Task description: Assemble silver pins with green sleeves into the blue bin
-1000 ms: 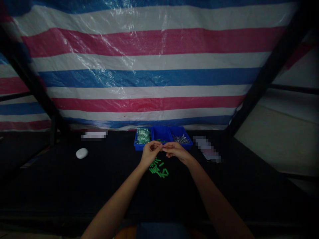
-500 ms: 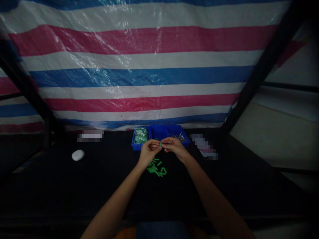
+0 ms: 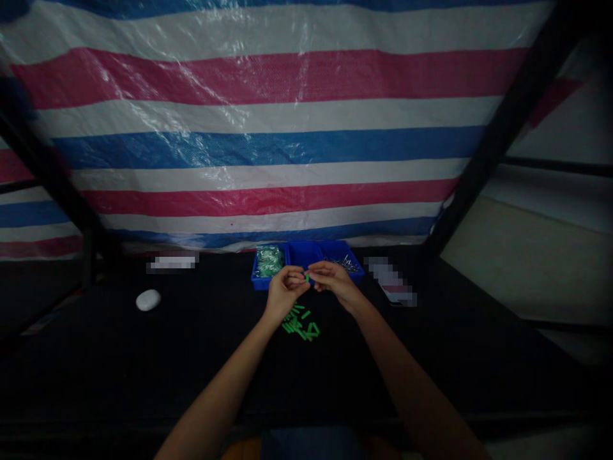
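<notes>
A small green plastic stick (image 3: 307, 278) stands roughly upright between my fingertips. My left hand (image 3: 287, 289) is closed in a pinch at its left side. From the right, my right hand (image 3: 335, 281) is also pinched closed, with thumb and forefinger at the same stick. Whether a second small part is between the fingers is too small to tell. Below my hands lies a loose pile of similar green sticks (image 3: 301, 324) on the black table. Just behind my hands is a blue divided tray (image 3: 261, 284), partly hidden by them.
Clear bags with green contents (image 3: 269, 260) fill the tray's left compartment, and thin metal pieces like screws (image 3: 345, 262) lie in the right one. A white rounded object (image 3: 148, 299) sits at left. A blurred phone-like object (image 3: 393, 281) lies at right. Striped sheeting (image 3: 287, 147) hangs behind.
The green stick between my fingers now shows more upright and a little longer. My hands have barely moved, and the whole view has shifted slightly.
</notes>
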A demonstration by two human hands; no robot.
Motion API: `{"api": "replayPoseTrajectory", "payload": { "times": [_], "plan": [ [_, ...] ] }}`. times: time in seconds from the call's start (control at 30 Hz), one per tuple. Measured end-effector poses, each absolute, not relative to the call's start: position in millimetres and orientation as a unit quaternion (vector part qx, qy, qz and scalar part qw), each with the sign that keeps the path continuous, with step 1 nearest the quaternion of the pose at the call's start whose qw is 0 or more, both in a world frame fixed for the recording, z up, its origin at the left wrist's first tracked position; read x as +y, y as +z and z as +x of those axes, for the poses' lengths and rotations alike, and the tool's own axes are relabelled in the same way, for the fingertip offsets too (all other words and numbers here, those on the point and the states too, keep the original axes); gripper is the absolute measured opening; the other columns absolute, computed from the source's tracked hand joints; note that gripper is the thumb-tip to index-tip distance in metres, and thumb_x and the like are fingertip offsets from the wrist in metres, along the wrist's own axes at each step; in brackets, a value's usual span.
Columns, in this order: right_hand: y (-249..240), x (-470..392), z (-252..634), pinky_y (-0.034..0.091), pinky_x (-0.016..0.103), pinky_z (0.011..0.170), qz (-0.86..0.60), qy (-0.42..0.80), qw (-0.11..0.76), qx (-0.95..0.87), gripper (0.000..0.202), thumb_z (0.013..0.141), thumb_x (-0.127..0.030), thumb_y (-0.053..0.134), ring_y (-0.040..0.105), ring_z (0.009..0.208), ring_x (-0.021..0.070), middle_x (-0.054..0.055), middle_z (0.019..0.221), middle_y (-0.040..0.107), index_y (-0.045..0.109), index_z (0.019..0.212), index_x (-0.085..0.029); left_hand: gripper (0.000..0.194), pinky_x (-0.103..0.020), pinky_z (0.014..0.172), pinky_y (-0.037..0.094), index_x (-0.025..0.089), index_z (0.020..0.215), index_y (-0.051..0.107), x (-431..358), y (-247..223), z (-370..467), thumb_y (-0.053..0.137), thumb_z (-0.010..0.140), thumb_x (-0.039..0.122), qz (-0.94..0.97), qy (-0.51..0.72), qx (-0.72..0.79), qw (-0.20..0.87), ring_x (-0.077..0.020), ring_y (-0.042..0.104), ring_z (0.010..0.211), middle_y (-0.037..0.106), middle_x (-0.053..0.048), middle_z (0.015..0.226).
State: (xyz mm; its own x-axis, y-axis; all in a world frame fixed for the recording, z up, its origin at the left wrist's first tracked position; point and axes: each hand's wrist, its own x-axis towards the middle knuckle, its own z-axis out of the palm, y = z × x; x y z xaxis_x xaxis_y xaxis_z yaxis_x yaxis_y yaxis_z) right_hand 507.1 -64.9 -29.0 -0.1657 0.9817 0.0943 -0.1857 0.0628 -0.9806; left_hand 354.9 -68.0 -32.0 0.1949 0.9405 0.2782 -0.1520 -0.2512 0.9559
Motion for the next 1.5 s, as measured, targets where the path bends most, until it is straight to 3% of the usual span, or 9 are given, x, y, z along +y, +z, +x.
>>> {"api": "replayPoseTrajectory", "payload": {
  "times": [0.3, 0.5, 1.0, 1.5],
  "plan": [
    [-30.6, -65.5, 504.5, 0.038, 0.022, 0.045, -0.419, 0.503, 0.498, -0.569, 0.032, 0.057, -0.04, 0.069, 0.049, 0.045, 0.0081, 0.0, 0.059, 0.061, 0.065, 0.079, -0.016, 0.028, -0.023, 0.066, 0.048, 0.014, 0.086, 0.057, -68.1, -32.0, 352.0, 0.068, 0.06, 0.016, 0.649, 0.529, 0.351, 0.418, -0.0095, 0.056, 0.066, 0.058, -0.002, 0.073],
    [-30.4, -64.2, 505.1, 0.035, 0.021, 0.043, -0.412, 0.498, 0.492, -0.584, 0.029, 0.058, -0.039, 0.069, 0.046, 0.043, 0.0069, -0.001, 0.059, 0.059, 0.064, 0.074, -0.016, 0.024, -0.025, 0.068, 0.048, 0.015, 0.087, 0.059, -67.7, -31.5, 348.1, 0.065, 0.064, 0.02, 0.685, 0.532, 0.353, 0.352, -0.0113, 0.056, 0.07, 0.059, -0.004, 0.08],
    [-31.2, -63.3, 509.5, 0.037, 0.022, 0.046, -0.424, 0.497, 0.486, -0.58, 0.025, 0.056, -0.036, 0.07, 0.047, 0.047, 0.0083, -0.002, 0.058, 0.058, 0.064, 0.072, -0.017, 0.024, -0.024, 0.065, 0.046, 0.013, 0.079, 0.059, -59.7, -33.1, 346.6, 0.069, 0.06, 0.024, 0.621, 0.54, 0.35, 0.447, -0.0109, 0.057, 0.064, 0.061, -0.003, 0.068],
    [-38.7, -59.0, 510.6, 0.039, 0.02, 0.047, -0.415, 0.521, 0.501, -0.553, 0.025, 0.06, -0.033, 0.069, 0.049, 0.048, 0.0074, -0.002, 0.059, 0.058, 0.065, 0.079, -0.017, 0.019, -0.021, 0.06, 0.043, 0.013, 0.075, 0.061, -63.9, -30.3, 348.2, 0.063, 0.067, 0.03, 0.648, 0.533, 0.341, 0.424, -0.0103, 0.054, 0.061, 0.06, -0.002, 0.067]
  ]
}}
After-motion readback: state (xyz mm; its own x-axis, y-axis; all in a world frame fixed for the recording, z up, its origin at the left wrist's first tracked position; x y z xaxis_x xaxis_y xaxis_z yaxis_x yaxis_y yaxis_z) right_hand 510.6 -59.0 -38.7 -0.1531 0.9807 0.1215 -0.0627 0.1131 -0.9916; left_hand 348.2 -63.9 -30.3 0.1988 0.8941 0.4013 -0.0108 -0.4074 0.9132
